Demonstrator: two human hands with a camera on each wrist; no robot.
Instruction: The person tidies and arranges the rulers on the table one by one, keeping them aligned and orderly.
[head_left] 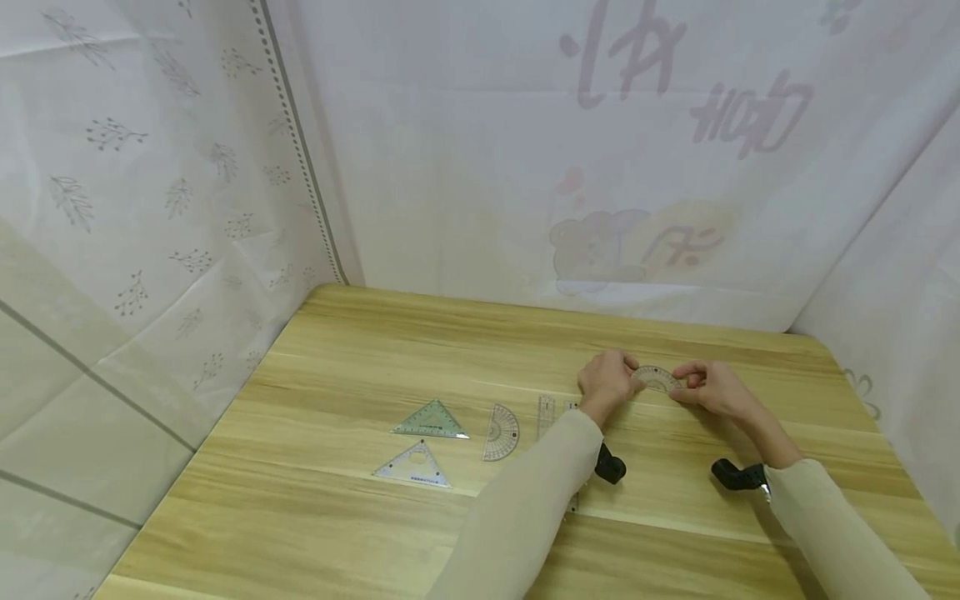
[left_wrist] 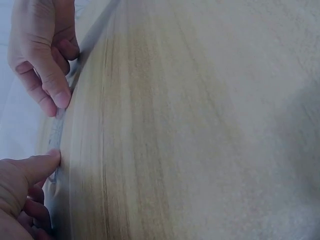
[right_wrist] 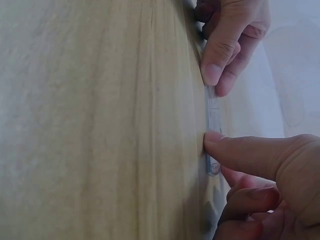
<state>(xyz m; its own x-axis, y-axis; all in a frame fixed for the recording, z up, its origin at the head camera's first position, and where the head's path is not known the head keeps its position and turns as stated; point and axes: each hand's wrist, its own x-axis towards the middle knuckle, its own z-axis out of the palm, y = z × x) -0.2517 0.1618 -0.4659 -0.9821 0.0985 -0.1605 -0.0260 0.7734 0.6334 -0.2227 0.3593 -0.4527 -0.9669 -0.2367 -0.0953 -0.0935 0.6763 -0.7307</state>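
Note:
A clear half-round protractor (head_left: 657, 378) is held between both hands near the back right of the table, its curved side facing away. The left hand (head_left: 606, 380) pinches its left end, and the right hand (head_left: 714, 390) pinches the right end between thumb and fingers. In the left wrist view the protractor (left_wrist: 56, 131) appears almost edge-on, with the left thumb (left_wrist: 42, 167) against it. From the right wrist the protractor (right_wrist: 214, 117) is a narrow strip, the right thumb (right_wrist: 240, 150) lying across its near end.
On the wooden table (head_left: 315, 392) lie a green set square (head_left: 432, 422), a clear set square (head_left: 415, 467) and a second protractor (head_left: 502, 433). Clear rulers (head_left: 546, 410) are partly hidden under the left sleeve (head_left: 525, 500). Patterned cloth (head_left: 465, 167) hangs behind the table.

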